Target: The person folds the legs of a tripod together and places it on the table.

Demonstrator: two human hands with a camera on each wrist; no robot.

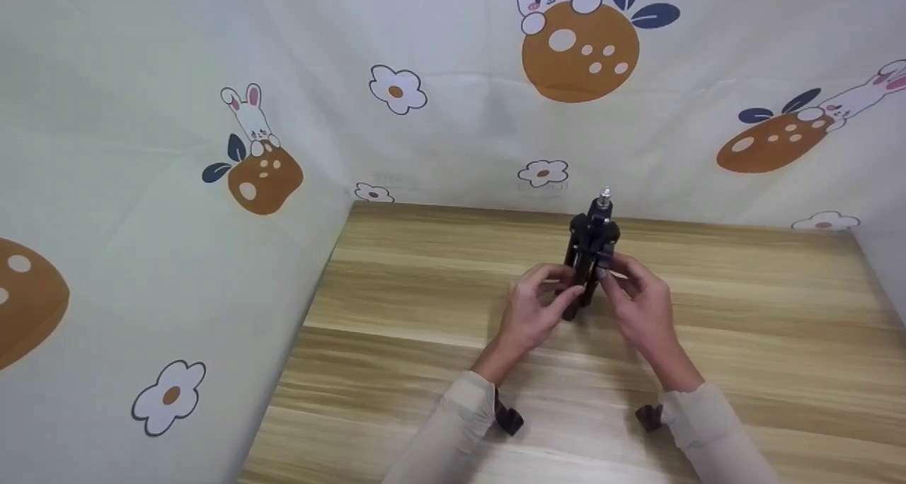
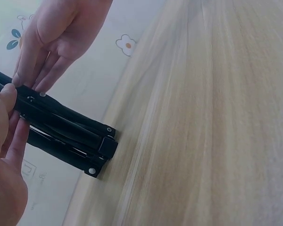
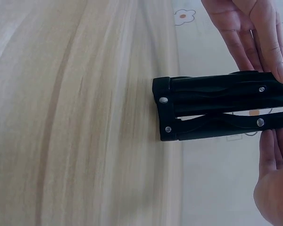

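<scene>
A black folding tripod stand point(image 1: 593, 235) stands over the wooden table in the head view, its legs folded together and a silver threaded stud point(image 1: 605, 198) at the top. My left hand point(image 1: 532, 306) pinches a leg between thumb and fingers from the left. On the opposite side, my right hand point(image 1: 645, 313) grips another leg, its fingers partly hidden behind the stand. In the left wrist view, the riveted lower legs point(image 2: 68, 127) reach down to the tabletop. The right wrist view shows a narrow gap between the legs point(image 3: 214, 89) near their feet.
The wood-grain table point(image 1: 396, 279) meets a cream curtain point(image 1: 460, 137) printed with rabbits, oranges and flowers along its back and left edges. Black wrist mounts point(image 1: 508, 419) stick out beside the beige sleeves point(image 1: 447, 422).
</scene>
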